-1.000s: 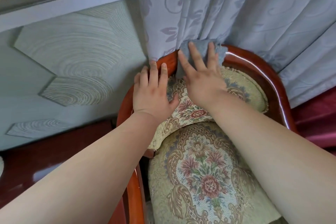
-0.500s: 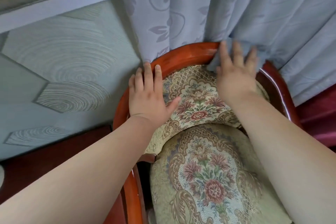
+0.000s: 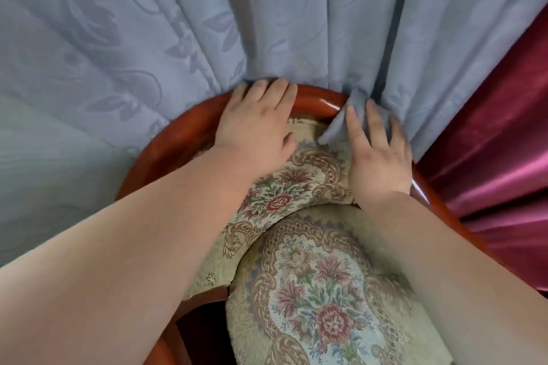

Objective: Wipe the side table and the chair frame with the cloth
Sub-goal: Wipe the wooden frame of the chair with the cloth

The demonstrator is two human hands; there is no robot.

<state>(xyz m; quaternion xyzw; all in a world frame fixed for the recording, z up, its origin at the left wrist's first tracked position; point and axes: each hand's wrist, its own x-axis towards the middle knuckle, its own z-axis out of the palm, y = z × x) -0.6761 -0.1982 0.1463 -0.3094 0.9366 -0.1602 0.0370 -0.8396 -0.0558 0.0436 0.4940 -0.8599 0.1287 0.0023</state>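
Both my hands are resting on the curved top of the chair, the cloth lying under the right one.

Across the upper left and top of the frame, the pale blue curtain [image 3: 124, 47] is hanging in folds right down to the chair frame [image 3: 184, 130], whose glossy red-brown rail is arcing through the middle. Left of centre, my left hand [image 3: 256, 124] is lying flat with fingers spread, fingertips touching the rail and the curtain hem, palm on the floral backrest [image 3: 284, 195]. Just right of centre, my right hand [image 3: 378, 154] is pressing the grey-blue cloth [image 3: 338, 130] against the rail's upper right curve, fingers spread over it. Below, the seat cushion [image 3: 320, 305] is filling the lower middle. At the far right, a magenta drape [image 3: 498, 139] is hanging.
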